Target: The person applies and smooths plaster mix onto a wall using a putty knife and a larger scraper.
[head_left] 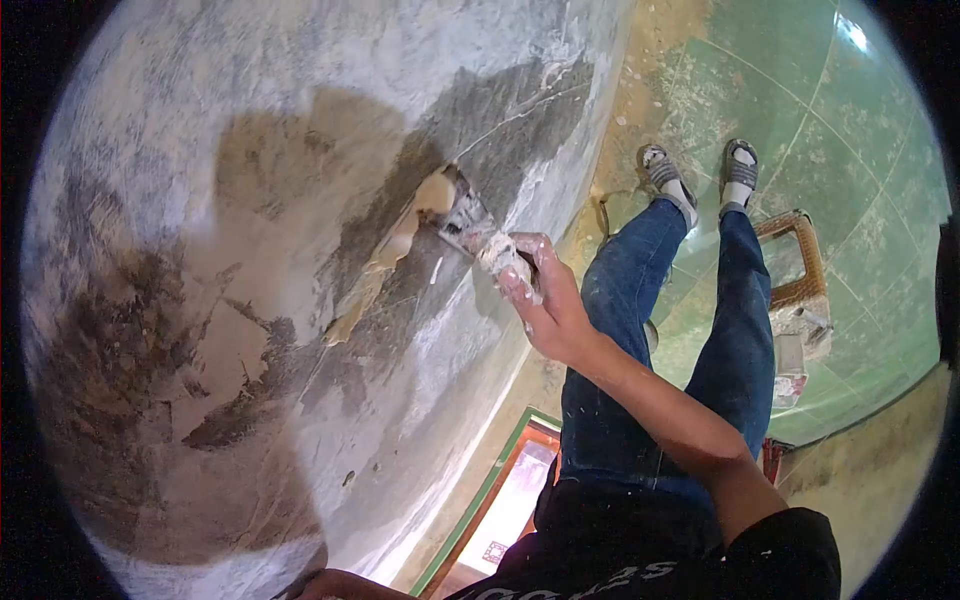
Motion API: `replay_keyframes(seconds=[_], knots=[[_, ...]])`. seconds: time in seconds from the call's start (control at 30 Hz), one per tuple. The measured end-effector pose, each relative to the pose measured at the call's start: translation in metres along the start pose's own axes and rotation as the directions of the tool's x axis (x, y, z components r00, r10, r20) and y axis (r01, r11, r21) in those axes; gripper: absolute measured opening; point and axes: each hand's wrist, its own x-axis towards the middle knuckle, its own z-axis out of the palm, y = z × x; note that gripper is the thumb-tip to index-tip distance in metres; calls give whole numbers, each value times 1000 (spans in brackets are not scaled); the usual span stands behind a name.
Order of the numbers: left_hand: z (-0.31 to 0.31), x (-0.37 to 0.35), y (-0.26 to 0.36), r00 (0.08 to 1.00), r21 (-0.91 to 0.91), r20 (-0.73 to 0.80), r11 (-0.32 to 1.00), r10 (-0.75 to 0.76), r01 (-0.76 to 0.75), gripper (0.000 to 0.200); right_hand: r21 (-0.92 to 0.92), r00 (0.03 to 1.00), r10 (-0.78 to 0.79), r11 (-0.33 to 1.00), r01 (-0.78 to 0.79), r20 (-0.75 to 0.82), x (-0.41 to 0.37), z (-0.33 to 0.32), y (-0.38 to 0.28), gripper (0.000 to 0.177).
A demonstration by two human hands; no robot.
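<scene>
My right hand (540,297) is closed around the handle of a putty knife (467,222), and both hand and handle are smeared with white filler. The blade lies against the grey wall (450,350), with a lump of cream-coloured filler (435,192) at its edge. From the blade, an uneven strip of wet filler (368,290) runs down and left over a dark, bare patch. At the bottom edge, part of my left arm (350,585) shows near the wall; its fingers cannot be made out.
The green tiled floor (850,130) is dusty with plaster. Beside my legs stands a brown-framed stool or chair (800,285), with a white-smeared box-like item (790,365) close by. A green-framed opening (490,510) is low in the view.
</scene>
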Motion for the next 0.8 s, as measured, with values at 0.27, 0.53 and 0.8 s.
replay_keyframes(seconds=[0.27,0.53,0.8], knots=[[5,10,5,966,-359,-25,904,-259,233,58,17,1000,-13,1000,13,-24,4,-6,2,28],[11,5,12,964,-377,-22,896,-264,236,57,44,991,98,995,-94,-91,9,-16,12,28],[13,7,8,968,-374,-28,901,-249,221,56,37,987,127,992,-124,-100,4,-20,21,26]])
